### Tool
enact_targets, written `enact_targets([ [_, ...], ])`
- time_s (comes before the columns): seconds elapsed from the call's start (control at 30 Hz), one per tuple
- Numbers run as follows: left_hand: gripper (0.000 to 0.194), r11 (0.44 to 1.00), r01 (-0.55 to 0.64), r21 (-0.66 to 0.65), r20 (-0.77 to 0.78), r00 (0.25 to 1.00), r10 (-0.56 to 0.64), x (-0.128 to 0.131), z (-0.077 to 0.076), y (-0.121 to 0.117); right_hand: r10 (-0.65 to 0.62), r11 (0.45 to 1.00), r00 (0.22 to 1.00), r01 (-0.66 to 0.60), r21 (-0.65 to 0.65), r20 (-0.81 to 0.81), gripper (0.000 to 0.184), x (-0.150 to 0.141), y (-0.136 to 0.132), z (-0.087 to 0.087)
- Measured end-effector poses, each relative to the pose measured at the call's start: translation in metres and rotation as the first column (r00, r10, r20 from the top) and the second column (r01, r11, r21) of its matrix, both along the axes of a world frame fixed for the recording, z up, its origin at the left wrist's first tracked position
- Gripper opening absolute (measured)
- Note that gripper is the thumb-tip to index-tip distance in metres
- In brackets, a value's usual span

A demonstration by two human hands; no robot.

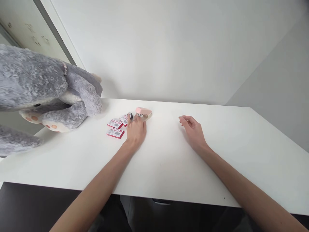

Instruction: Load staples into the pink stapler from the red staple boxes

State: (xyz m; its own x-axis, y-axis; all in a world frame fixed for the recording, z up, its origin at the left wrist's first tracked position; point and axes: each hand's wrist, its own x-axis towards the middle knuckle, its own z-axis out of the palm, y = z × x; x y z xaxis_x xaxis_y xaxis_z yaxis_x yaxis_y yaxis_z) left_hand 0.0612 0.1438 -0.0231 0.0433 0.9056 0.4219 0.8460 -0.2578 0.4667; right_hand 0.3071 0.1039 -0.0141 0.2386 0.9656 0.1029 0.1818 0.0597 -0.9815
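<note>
My left hand (135, 130) rests on the white table, its index finger stretched apart from the others. Its fingertips reach a small black-and-silver object (130, 115) and the near side of a pink and cream stapler (143, 111); whether they touch either is hard to tell. Just left of this hand lie three small red-and-white boxes with barcodes, one of them (115, 132) nearest me. Farther right, my right hand (192, 128) is closed in a pinch above the table. Something tiny seems to show at its fingertips, too small to name.
A large grey plush toy (79, 93) sits at the table's left end, leaning over the surface. Behind the white table (164, 174) stands a plain white wall (154, 48). A dark seat (36, 206) is below the front edge at left.
</note>
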Motion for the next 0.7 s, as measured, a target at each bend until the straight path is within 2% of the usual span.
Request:
enact_targets([
  [0.23,0.042,0.994,-0.039,0.104,-0.134,0.990,0.053,-0.013,-0.001,0.007,0.037,0.999,0.999,-0.037,0.006,0.011,0.048,-0.001,-0.002,0.003],
  [0.37,0.048,0.988,-0.130,0.083,-0.179,0.973,0.143,-0.014,-0.001,0.007,0.062,0.998,0.998,-0.062,0.006,0.027,0.047,-0.002,-0.002,0.002],
  [0.5,0.055,0.967,-0.252,0.030,-0.298,0.921,0.250,-0.010,0.001,0.002,0.072,0.997,0.997,-0.072,0.006,0.036,0.045,-0.002,-0.001,0.000],
  [0.7,0.062,0.952,-0.307,-0.008,-0.389,0.878,0.280,-0.007,0.006,-0.001,0.073,0.997,0.997,-0.074,0.008,0.036,0.041,-0.002,-0.002,0.001],
])
